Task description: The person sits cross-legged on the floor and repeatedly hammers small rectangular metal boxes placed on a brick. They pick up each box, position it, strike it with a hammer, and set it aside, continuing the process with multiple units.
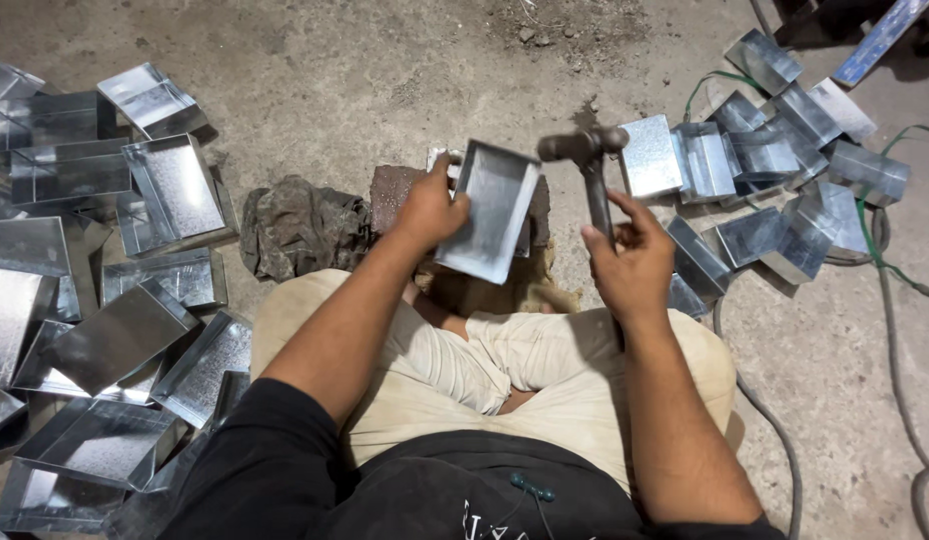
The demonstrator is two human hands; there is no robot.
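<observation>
Hammering step, judged from the pose: left hand point(432, 210) has its grip clamped on the near left edge of a galvanized metal tray point(490, 212), tilted, propped over a reddish brick block point(393, 190) on the floor between the knees. Right hand point(630, 262) has its grip wrapped around the hammer point(590, 160) handle, head raised just beside the tray's upper right corner, not touching. Next move likely calls for a short strike on the tray rim, with the left hand steadying it. Both forearms extended forward, elbows bent. Finished trays point(160, 190) piled left, folded pieces point(775, 170) right.
</observation>
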